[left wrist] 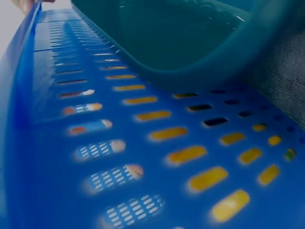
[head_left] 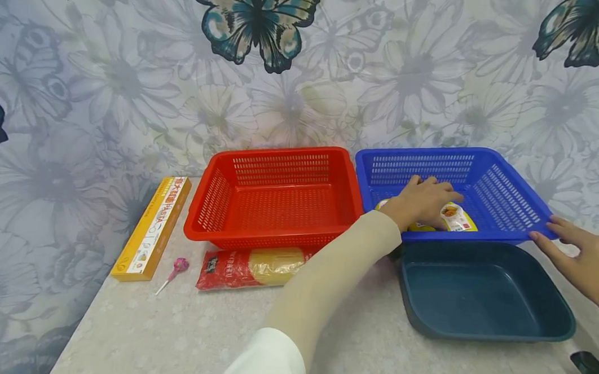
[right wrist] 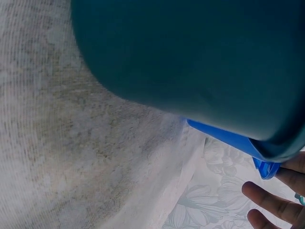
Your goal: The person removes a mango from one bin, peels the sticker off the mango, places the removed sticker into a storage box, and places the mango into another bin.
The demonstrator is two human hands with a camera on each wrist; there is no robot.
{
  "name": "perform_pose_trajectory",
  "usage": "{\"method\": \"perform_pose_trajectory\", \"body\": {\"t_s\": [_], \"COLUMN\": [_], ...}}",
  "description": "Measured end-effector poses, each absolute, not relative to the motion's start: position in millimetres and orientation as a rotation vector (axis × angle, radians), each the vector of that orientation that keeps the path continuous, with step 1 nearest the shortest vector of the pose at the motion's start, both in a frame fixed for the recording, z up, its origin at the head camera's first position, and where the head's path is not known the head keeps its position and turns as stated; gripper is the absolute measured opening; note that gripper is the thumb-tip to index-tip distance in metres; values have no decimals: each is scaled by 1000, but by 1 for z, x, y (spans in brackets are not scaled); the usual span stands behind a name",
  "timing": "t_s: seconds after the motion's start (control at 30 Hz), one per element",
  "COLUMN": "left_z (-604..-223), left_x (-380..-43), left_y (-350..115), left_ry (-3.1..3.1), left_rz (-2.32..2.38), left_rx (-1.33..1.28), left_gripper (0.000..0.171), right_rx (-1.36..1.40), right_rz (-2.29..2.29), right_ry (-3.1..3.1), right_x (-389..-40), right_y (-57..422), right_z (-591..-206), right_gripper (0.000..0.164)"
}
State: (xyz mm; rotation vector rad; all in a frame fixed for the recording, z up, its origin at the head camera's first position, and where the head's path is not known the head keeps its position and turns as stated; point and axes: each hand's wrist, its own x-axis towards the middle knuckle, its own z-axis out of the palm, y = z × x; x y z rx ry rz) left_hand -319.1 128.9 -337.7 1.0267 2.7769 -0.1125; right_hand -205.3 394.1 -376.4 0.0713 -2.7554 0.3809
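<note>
My left hand [head_left: 426,202] reaches down into the blue basket [head_left: 513,187], its fingers bent over a yellow packet [head_left: 457,218] with a white and red label. The fingertips are hidden from the head view, so whether they grip the packet does not show. Through the slots of the basket wall [left wrist: 119,124], yellow packaging shows in the left wrist view. My right hand [head_left: 585,258] is at the basket's near right corner, its thumb and forefinger touching the rim. In the right wrist view, its other fingers [right wrist: 271,200] stretch out apart from the blue corner [right wrist: 267,167].
A dark teal tub [head_left: 485,332] stands just in front of the blue basket. Left of it is a red basket [head_left: 278,208], with a noodle bag [head_left: 244,269] before it. Farther left lie a yellow pasta box [head_left: 152,230] and a pink lollipop [head_left: 179,265]. A black object [head_left: 592,369] lies at the right.
</note>
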Motion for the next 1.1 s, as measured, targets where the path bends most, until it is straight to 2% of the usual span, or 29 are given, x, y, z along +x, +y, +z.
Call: {"method": "perform_pose_trajectory", "body": {"t_s": [0.27,0.5,0.73,1.1], "left_z": [-342,-350,-355,-361], "left_x": [-316,-318,-325,-321], "left_y": [141,145,149,160], "left_ry": [2723,2661,2691,2730], "left_rz": [-123,-96,-148,-306], "left_rx": [1031,999,995,1134], "left_gripper": [68,88,70,64], "right_rx": [77,-6,29,6], "right_rz": [381,300,282,300], "right_ry": [-2719,-2830,-2844,-2836], "right_x": [-204,-202,-203,-203], "right_y": [395,394,393,392], "right_z": [-372,-373,-373,-374], "right_gripper": [76,80,78,75]}}
